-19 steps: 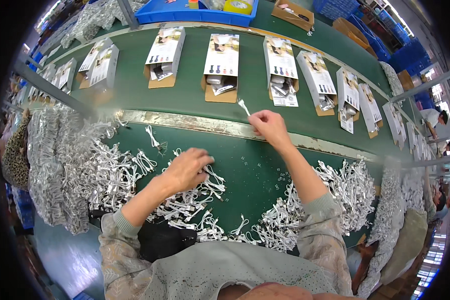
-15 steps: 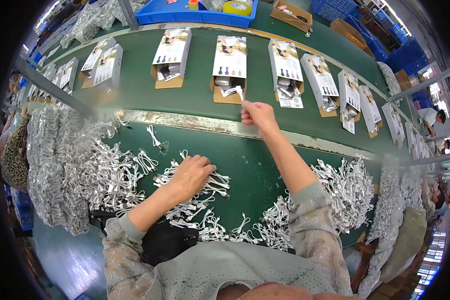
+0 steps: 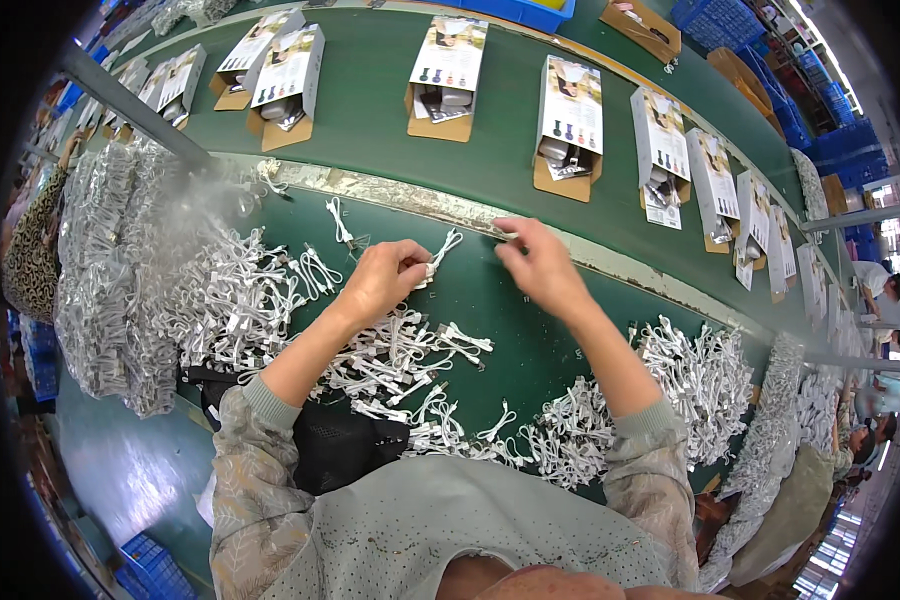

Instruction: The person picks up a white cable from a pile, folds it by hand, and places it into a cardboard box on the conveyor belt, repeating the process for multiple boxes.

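Observation:
My left hand (image 3: 385, 280) pinches a coiled white USB cable (image 3: 446, 249) above the green worktable, its loop pointing away from me. To the right, my right hand (image 3: 546, 268) is open, thumb and fingers apart, with nothing visible in it. Its fingertips are close to the worn metal strip (image 3: 390, 200) bordering the green belt. Past that strip, an upright-printed white box (image 3: 572, 105) lies with its brown flap open towards me, showing small parts and paper inside. A loose pile of white cables (image 3: 400, 350) lies below my left hand.
More open boxes (image 3: 448, 60) line the belt. Cable heaps (image 3: 695, 380) lie on the right and left of the table. Clear-bagged bundles (image 3: 110, 270) stack at far left. A metal post (image 3: 135, 110) slants across the left. Several people are along the right side.
My right hand has drawn back from a box and no longer holds a white cable. My left hand has lifted a cable from the pile. The view has shifted, and the boxes appear elsewhere.

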Action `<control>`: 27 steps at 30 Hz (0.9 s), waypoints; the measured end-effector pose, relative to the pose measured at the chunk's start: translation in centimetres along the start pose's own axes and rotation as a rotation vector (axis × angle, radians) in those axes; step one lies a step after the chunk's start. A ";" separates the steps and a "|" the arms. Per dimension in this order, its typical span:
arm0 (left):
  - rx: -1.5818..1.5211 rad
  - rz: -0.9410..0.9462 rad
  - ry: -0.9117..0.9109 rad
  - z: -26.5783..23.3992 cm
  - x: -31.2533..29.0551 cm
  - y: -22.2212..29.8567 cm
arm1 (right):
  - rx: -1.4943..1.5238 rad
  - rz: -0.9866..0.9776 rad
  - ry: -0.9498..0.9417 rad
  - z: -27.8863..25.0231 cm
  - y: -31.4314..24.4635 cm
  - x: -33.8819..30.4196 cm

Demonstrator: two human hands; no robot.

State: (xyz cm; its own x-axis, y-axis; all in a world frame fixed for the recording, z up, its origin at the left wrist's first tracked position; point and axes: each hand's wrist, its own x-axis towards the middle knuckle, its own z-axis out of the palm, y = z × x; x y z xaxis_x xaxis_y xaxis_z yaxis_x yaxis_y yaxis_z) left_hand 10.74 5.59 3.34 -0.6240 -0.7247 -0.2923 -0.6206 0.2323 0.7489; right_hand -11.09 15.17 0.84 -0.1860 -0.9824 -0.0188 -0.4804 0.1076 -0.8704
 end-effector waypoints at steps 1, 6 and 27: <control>-0.045 -0.002 -0.002 0.2 0.1 0.0 | -0.005 -0.118 -0.018 0.6 -0.3 -0.4; 0.010 0.126 -0.026 1.1 -0.2 0.1 | -0.267 -0.397 -0.008 3.2 0.1 0.7; 0.253 0.311 0.112 -0.3 -1.3 1.2 | 0.216 0.388 0.641 -2.2 10.6 13.9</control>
State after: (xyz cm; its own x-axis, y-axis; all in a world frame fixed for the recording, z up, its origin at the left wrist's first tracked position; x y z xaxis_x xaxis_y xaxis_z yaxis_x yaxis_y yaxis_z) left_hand 10.92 6.59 4.82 -0.7534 -0.6575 0.0014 -0.5166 0.5932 0.6174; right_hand -20.62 3.01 -7.56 -0.7971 -0.5936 -0.1110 -0.1142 0.3287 -0.9375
